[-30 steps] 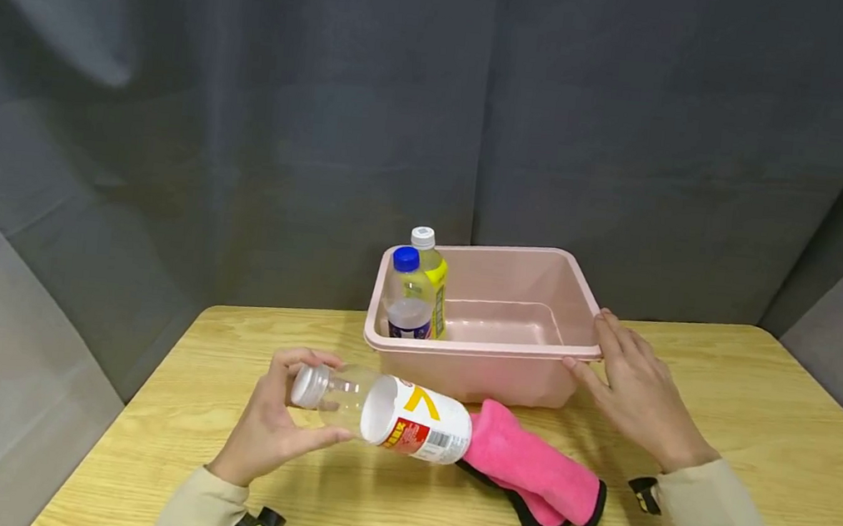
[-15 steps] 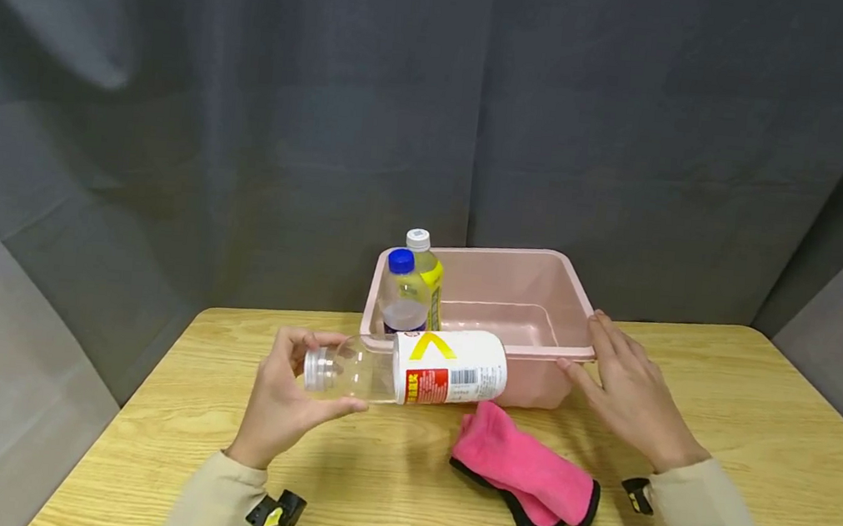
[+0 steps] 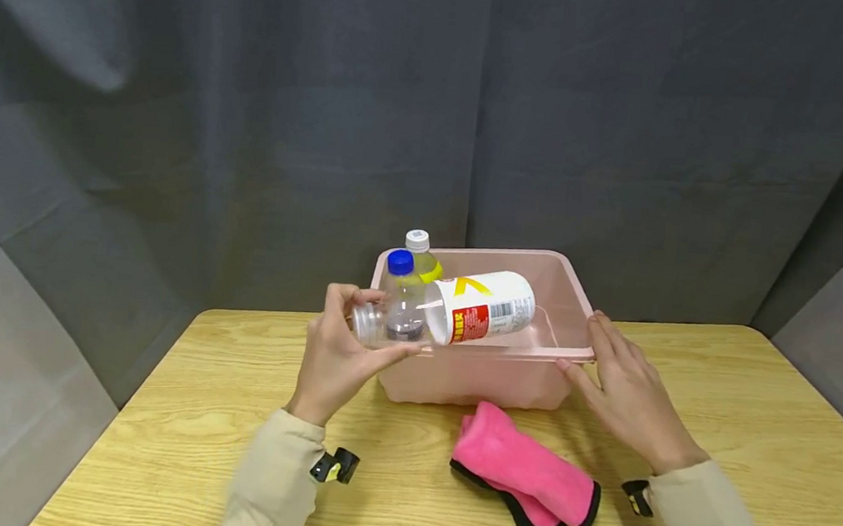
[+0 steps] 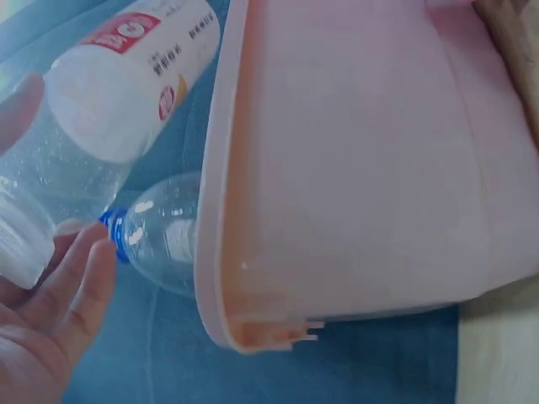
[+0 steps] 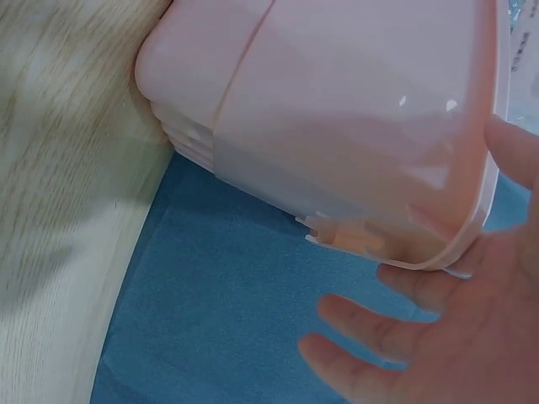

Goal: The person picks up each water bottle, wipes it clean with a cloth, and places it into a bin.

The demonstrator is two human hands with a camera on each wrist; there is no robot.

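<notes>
My left hand (image 3: 346,348) grips a clear plastic bottle (image 3: 485,309) by its neck end, thumb in front and fingers behind. The bottle lies nearly level above the pink plastic basin (image 3: 479,377), its white-labelled bottom pointing right. In the left wrist view its clear cap (image 4: 21,240) sits between thumb and fingers. My right hand (image 3: 629,390) holds the basin's front right corner, thumb at the front rim and fingers along the side. Inside the basin at the left stand a blue-capped bottle (image 3: 400,263) and a white-capped bottle (image 3: 417,242) with a yellow label, both partly hidden.
A folded pink cloth (image 3: 524,464) with black edging and a black strap lies on the wooden table (image 3: 189,426) in front of the basin. A dark grey curtain (image 3: 328,121) hangs behind the table.
My left hand has lifted the clear bottle up and to the right, from in front of the basin to above it. My right hand stays at the basin's corner.
</notes>
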